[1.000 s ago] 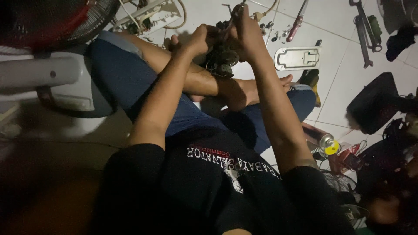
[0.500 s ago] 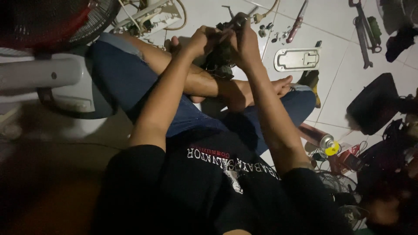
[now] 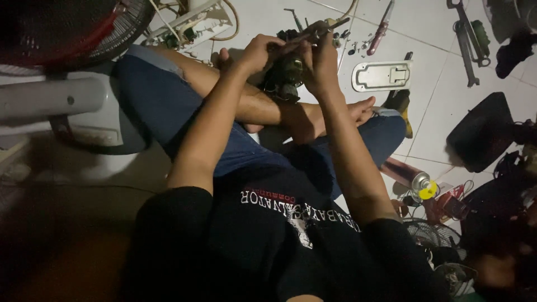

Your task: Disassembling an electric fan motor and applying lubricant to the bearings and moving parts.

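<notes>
both hands' fingers [image 3: 268, 47] grip what seems a motor [image 3: 285, 78] over white tiles [image 3: 436, 112] (tool-strewn).

Stuff scattered on the white tiles: red-bladed fan in a dark wire cage [image 3: 67, 28] far left of the fingers, grey metal slotted plate [image 3: 382, 75] just right, red-handled screwdriver [image 3: 381, 28] beyond, yellow-capped spray can [image 3: 414, 178] lower right.

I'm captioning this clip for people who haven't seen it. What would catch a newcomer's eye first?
First, the two hands, left and right, raised together over the crossed legs, gripping a dark greasy motor part with a slim metal tool on top. Next, the tools strewn on the white tile floor beyond: a pale metal plate, a red-handled screwdriver. At far left stands a fan.
</notes>
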